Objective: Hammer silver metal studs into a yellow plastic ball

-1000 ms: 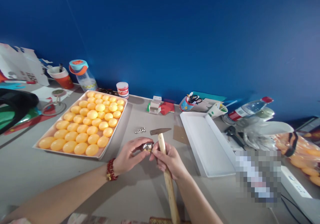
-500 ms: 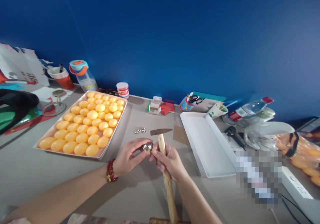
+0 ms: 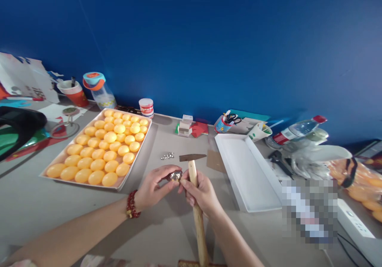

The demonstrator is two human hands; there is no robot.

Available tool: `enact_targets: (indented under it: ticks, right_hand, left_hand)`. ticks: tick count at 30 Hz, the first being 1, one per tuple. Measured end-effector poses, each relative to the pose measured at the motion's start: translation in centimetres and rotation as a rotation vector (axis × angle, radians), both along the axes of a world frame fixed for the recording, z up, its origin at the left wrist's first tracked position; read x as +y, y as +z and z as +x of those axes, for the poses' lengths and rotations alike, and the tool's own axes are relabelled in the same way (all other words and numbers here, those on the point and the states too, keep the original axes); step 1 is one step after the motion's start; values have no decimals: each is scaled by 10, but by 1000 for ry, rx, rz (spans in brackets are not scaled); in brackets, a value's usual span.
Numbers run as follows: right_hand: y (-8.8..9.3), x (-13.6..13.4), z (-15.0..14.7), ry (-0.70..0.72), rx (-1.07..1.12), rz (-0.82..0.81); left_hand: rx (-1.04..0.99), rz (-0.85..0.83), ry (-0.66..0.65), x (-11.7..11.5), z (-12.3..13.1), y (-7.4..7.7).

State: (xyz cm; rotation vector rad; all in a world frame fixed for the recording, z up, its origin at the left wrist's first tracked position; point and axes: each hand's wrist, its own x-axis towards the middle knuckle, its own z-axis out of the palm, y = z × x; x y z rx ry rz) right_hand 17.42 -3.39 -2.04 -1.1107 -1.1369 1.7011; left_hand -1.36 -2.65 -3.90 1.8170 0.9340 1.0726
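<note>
My left hand (image 3: 153,186) is closed round a small shiny egg-shaped object (image 3: 175,175) studded with silver pieces, held just above the table. My right hand (image 3: 200,191) grips the wooden handle of a small hammer (image 3: 192,157), and its thumb and forefinger pinch at the shiny object's right side. The hammer head points up and away from me. A little heap of silver studs (image 3: 167,155) lies on the table just beyond my hands.
A tray (image 3: 140,155) of several yellow egg halves sits at the left. An empty white tray (image 3: 247,171) lies at the right. Cups, a scissors pot (image 3: 222,124), a water bottle (image 3: 295,131), bags and a power strip (image 3: 358,229) crowd the back and right edges.
My hands have hardly moved. The hammer handle has swung slightly more upright and the head has shifted a little to the right.
</note>
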Motion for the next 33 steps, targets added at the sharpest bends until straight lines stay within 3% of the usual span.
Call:
enact_targets:
  ticks: [13, 16, 20, 25, 28, 33]
  right_hand:
    - [2, -2, 1, 13, -5, 2]
    - [7, -3, 6, 35, -18, 34]
    - [22, -6, 18, 19, -209, 208]
    - [41, -12, 27, 152, -599, 389]
    - [40, -14, 25, 166, -768, 515]
    - [33, -14, 21, 149, -838, 550]
  left_hand:
    - [-51, 28, -62, -1, 1, 0]
    - [-147, -54, -69, -3, 5, 0]
    - [-374, -276, -44, -1, 6, -1]
    - [-457, -297, -12, 7, 0, 1]
    - [-459, -294, 4, 9, 0, 1]
    - [-451, -306, -9, 9, 1, -2]
